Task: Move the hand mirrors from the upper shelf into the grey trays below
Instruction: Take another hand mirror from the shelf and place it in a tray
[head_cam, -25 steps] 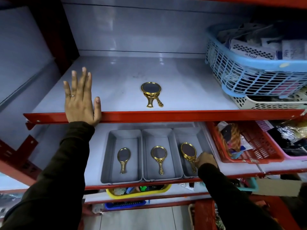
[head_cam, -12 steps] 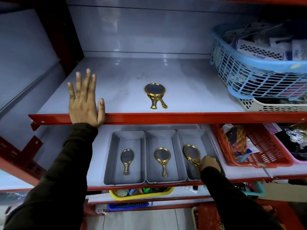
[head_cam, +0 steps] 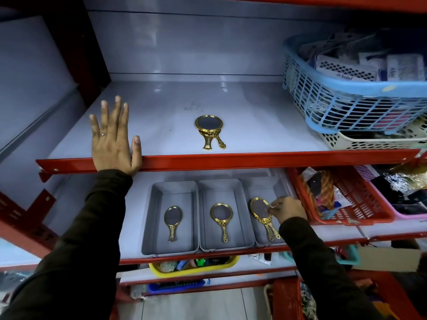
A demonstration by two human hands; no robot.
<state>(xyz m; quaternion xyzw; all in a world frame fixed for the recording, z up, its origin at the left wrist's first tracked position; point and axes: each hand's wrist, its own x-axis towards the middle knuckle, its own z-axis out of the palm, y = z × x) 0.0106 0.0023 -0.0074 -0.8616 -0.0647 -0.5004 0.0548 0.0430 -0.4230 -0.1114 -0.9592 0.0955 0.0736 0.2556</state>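
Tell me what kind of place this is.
Probably a small shop's stockroom or display racking, though I can't be sure. Red metal shelving carries a blue basket stuffed with packaged goods, a red basket of accessories, and identical gold hand mirrors sorted into grey trays.

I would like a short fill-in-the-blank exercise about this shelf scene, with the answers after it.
1. The left hand lies flat on the upper shelf, its palm over the ____ front edge.
2. On the lower shelf stand ____ grey trays side by side.
3. The right hand touches the mirrors in the ____ tray.
4. The basket at the upper right is ____.

Answers: red; three; rightmost; blue
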